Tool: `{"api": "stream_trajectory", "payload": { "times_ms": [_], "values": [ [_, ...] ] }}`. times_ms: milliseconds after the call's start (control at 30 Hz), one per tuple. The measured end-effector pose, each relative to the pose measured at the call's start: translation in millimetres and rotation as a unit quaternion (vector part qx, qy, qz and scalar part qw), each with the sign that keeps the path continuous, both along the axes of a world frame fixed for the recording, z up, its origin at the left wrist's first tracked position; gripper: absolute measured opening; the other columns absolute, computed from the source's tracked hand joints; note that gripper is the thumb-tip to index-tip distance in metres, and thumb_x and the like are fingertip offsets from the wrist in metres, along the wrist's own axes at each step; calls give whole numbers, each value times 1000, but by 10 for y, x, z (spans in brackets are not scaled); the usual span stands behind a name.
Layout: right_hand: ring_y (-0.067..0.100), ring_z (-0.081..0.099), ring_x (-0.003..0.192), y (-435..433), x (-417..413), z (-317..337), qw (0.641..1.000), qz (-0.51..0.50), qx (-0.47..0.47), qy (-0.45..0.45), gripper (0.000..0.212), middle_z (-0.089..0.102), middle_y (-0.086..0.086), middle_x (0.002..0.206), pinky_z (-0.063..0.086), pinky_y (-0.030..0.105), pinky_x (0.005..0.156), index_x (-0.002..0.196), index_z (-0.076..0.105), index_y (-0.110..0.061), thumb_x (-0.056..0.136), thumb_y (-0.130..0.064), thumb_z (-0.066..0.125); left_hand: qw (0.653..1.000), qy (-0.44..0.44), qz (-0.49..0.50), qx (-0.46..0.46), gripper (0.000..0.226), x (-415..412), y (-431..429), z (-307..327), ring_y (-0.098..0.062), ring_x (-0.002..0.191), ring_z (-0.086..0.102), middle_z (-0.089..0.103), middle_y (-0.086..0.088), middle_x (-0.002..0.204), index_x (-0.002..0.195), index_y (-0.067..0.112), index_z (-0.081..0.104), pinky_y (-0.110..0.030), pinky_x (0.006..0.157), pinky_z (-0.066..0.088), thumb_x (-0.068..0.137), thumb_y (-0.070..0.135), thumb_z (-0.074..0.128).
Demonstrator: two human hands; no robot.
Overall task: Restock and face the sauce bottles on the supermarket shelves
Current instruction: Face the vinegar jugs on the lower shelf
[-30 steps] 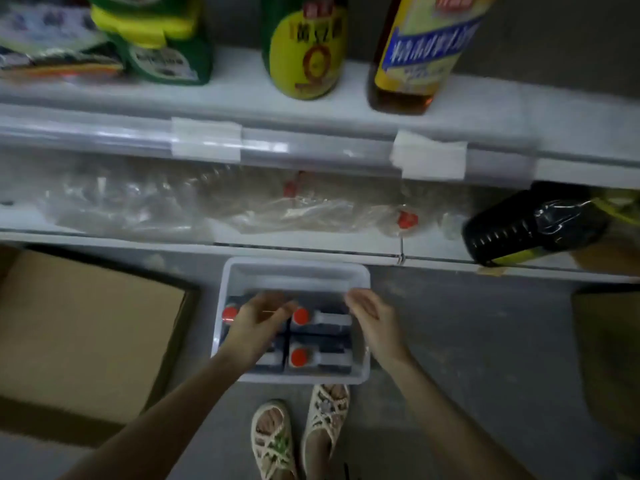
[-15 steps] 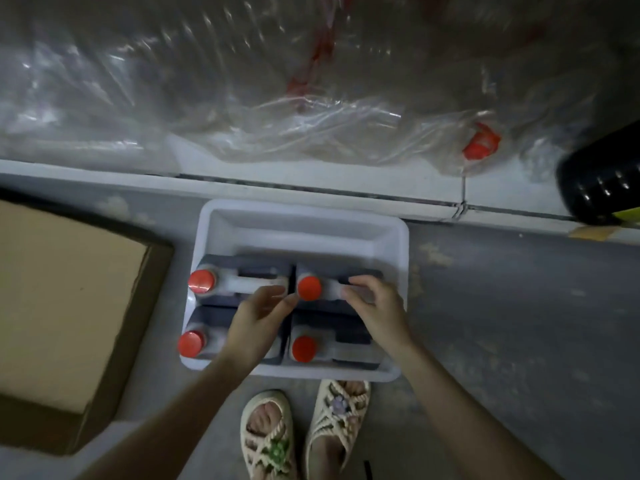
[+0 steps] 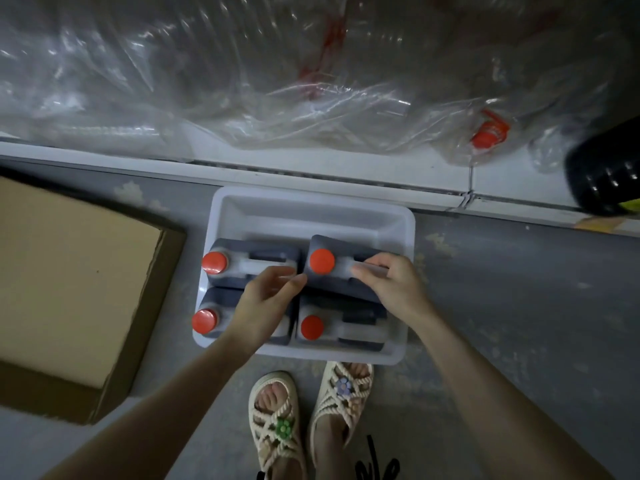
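Four dark sauce bottles with red caps are sitting two by two in a white tray [image 3: 311, 199] on the grey floor [image 3: 519, 289], just in front of the lowest shelf [image 3: 311, 168].

The right hand [image 3: 394, 285] is gripping the pale handle of the far right bottle [image 3: 320, 284], fingers curled over it. That bottle is sitting askew, out of line with the other three.

The left hand [image 3: 266, 299] is hovering over the near left bottle [image 3: 216, 301], fingers loosely bent and holding nothing. Its fingertips are reaching the handle end of the far left bottle [image 3: 256, 249]; whether they are touching it is unclear.

The near right bottle [image 3: 346, 329] is lying just under the right wrist.

Crumpled clear plastic wrap [image 3: 242, 81] is covering the shelf, and a cardboard box [image 3: 69, 271] is lying to the left of the tray.
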State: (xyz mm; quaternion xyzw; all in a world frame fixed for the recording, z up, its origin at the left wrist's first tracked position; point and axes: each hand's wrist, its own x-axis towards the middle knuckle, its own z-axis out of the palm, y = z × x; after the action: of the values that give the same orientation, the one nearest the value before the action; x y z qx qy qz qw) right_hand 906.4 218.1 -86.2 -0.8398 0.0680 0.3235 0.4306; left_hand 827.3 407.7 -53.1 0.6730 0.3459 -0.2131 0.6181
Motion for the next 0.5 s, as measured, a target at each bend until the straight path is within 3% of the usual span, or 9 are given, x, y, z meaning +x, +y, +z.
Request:
{"api": "stream_trajectory", "payload": {
  "times_ms": [167, 233, 400, 467, 500],
  "values": [
    [6, 60, 72, -132, 48, 848, 999, -17, 25, 12, 10, 65, -9, 73, 42, 22, 65, 80, 65, -23, 85, -30, 71, 998, -26, -59, -26, 30, 86, -27, 691, -3, 97, 61, 64, 6, 106, 116, 25, 55, -17, 77, 48, 87, 32, 63],
    [8, 58, 67, -192, 78, 1283, 999, -29, 30, 9, 13, 64, -7, 69, 42, 25, 63, 79, 67, -19, 85, -30, 72, 994, -48, -88, -34, 39, 133, -28, 1054, -2, 102, 59, 61, 10, 111, 118, 29, 52, -18, 82, 49, 82, 36, 66],
    [11, 54, 62, -267, 194, 2620, 997, -47, 46, -27, 18, 60, -6, 58, 39, 28, 63, 70, 66, -14, 82, -25, 74, 979, -101, -160, -73, 87, 343, -33, 2145, -9, 123, 49, 50, 12, 132, 141, 29, 37, -24, 94, 49, 67, 49, 79],
    [13, 54, 62, -280, 245, 3256, 997, -33, 45, -53, 25, 58, 2, 60, 39, 28, 62, 73, 67, -3, 83, -25, 73, 970, -137, -194, -51, 111, 452, -55, 2662, -9, 128, 46, 48, 11, 138, 144, 30, 34, -34, 101, 47, 50, 63, 83],
    [11, 55, 60, -288, 274, 3577, 997, -24, 48, -64, 25, 59, 0, 59, 39, 27, 62, 72, 68, -5, 82, -27, 73, 964, -164, -206, -47, 120, 499, -68, 2917, -7, 127, 46, 48, 11, 138, 145, 29, 33, -33, 101, 47, 42, 66, 83]
  ]
}}
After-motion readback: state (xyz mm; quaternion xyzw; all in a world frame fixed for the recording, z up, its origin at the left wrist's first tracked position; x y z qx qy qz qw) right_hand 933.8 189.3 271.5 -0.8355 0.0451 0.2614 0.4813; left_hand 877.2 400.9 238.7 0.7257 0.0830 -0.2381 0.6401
